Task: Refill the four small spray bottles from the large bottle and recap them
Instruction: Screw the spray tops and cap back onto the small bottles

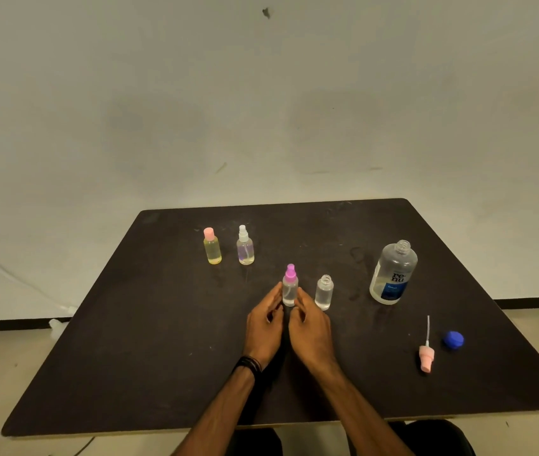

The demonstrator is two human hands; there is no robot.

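A small clear spray bottle with a purple cap stands at the table's middle. My left hand and my right hand flank its lower half, with loosely extended fingertips touching its sides. Just to the right stands a small clear bottle with no cap on. The large bottle, clear with a blue label, stands uncapped further right. Its blue cap and a pink spray cap with tube lie near the right front. At the back left stand a yellowish bottle with a pink cap and a clear bottle with a white spray cap.
Everything rests on a dark tabletop set against a pale wall. Its front edge is close to my body, and a cable runs along the floor at the left.
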